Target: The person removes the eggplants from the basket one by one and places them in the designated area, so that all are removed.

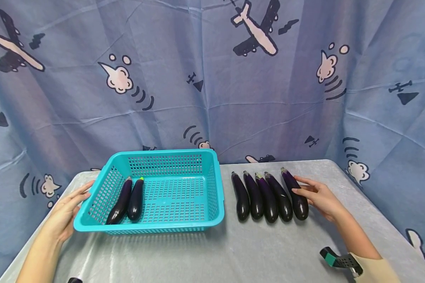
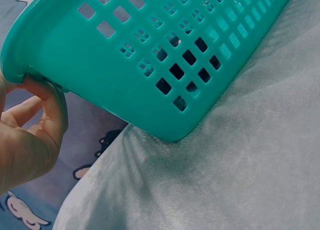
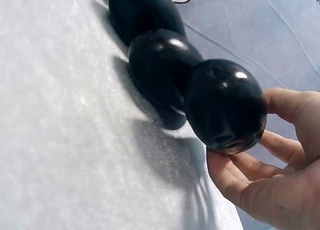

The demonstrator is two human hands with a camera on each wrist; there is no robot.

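A turquoise plastic basket (image 1: 177, 192) with latticed walls stands on the left of the table, with two dark purple eggplants (image 1: 136, 200) lying in its left part. My left hand (image 1: 63, 214) grips the basket's left rim, its fingers hooked at the edge in the left wrist view (image 2: 30, 130). To the right of the basket, several eggplants (image 1: 267, 198) lie side by side in a row, stems toward the back. At the row's right end, my right hand (image 1: 320, 196) holds the last eggplant (image 3: 225, 107) between thumb and fingers.
A grey cloth covers the table (image 1: 170, 259). Behind it hangs a blue curtain (image 1: 170, 78) with airplane prints. A dark strap with a green piece (image 1: 330, 258) is on the right wrist, and a small dark object (image 1: 75, 280) shows at the bottom edge.
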